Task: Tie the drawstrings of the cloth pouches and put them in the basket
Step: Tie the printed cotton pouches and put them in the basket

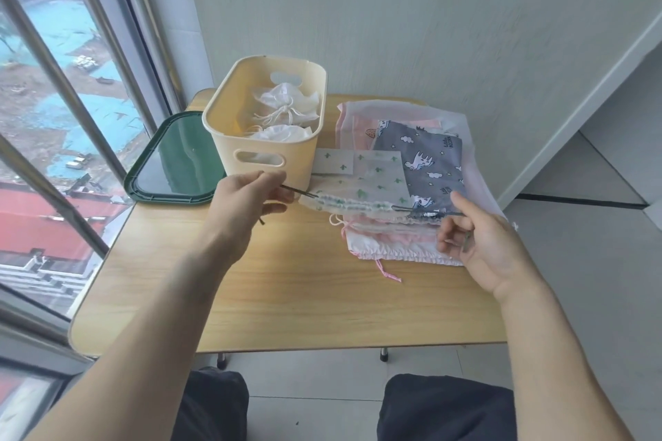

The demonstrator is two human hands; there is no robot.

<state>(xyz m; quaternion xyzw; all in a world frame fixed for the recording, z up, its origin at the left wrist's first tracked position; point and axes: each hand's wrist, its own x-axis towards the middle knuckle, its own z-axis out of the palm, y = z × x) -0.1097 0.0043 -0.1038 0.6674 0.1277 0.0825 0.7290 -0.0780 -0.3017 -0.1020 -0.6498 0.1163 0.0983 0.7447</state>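
Note:
A translucent white pouch with green cactus print lies on a pile of pouches at the table's right. Its top edge is gathered into a ruffle. My left hand pinches the dark green drawstring at the ruffle's left end. At the right end, my right hand pinches the other drawstring. The string runs taut between them. The cream plastic basket stands behind my left hand, holding two tied white pouches.
A grey unicorn-print pouch and pink pouches lie stacked under a sheer bag. A dark green lid rests left of the basket. The small wooden table stands against a window at left and a wall behind.

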